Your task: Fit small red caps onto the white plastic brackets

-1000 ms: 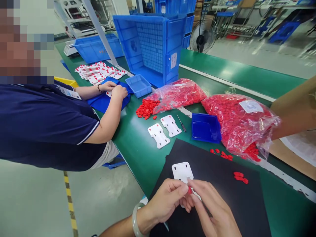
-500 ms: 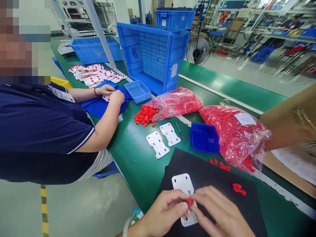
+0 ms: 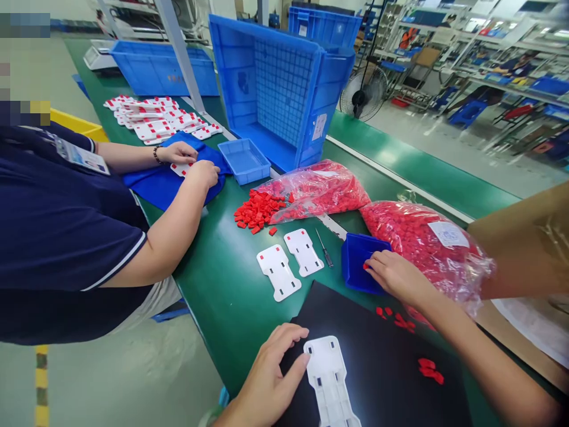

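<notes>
My right hand reaches over the small dark blue bin, its fingertips pinching a small red plastic piece. My left hand is open, thumb and fingers apart, at the left edge of a white plastic plate. The thumb tip meets or nearly meets that edge; I cannot tell which. The plate has several small dark slots and lies on a black mat. Loose red pieces lie on the mat's right side.
Two white plates and a screwdriver lie beyond the mat. Bags of red pieces flank a large blue crate and a cardboard box. At left, a co-worker's hands handle a plate over blue cloth.
Both hands were together over the plate with a red piece between them. My right hand has moved away to the blue bin; my left has opened and shifted left. The view has shifted slightly.
</notes>
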Demonstrator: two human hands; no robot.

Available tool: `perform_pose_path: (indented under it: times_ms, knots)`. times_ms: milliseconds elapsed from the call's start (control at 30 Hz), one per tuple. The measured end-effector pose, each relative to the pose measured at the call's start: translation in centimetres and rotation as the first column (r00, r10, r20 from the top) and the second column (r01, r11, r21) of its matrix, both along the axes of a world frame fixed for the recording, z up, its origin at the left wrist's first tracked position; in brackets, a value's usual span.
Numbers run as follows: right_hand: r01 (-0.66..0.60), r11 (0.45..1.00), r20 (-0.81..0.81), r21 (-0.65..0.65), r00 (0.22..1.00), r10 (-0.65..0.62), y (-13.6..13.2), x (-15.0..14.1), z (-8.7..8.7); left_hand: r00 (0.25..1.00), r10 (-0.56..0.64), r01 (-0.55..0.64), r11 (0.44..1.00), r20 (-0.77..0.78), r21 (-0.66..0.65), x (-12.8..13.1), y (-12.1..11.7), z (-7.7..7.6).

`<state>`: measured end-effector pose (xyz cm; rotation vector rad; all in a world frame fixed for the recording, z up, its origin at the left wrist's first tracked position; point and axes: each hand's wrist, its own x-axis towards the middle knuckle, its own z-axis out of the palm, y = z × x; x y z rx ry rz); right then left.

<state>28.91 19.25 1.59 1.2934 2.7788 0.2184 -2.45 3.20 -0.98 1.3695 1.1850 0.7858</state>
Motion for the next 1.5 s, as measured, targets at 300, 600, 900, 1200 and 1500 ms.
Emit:
perform_pose_path:
  times_ms: [300,600,900,1200,1500]
  knots:
    - [-0.011,0.999,-0.003,-0.042,1.0,0.011,0.5,0.0,-1.2,0.996,-0.077,0.075,0.996,-0.051,-0.042,-0.1,0.5,0.0]
    - [0.166,0.985,-0.301,-0.041,0.938,-0.17,-2.7,0.2,3.2,0.966,-0.166,0.17,0.985,-0.196,0.004,1.8,0.3,-0.1]
    - [0.57,0.806,-0.581,-0.161,0.605,-0.544,-10.5,-2.6,1.3,0.948,-0.208,0.222,0.974,-0.242,0.035,3.4,0.6,0.8]
    - [0.529,0.717,-0.792,-0.454,0.129,-0.596,-24.0,-12.0,1.3,0.997,-0.06,0.065,0.993,0.057,-0.096,3.7,-3.5,2.5]
    - [0.51,0.743,-0.839,-0.434,0.073,-0.54,-25.0,-15.8,-0.9,0.997,-0.067,0.07,0.994,-0.041,0.086,3.6,-7.1,1.3]
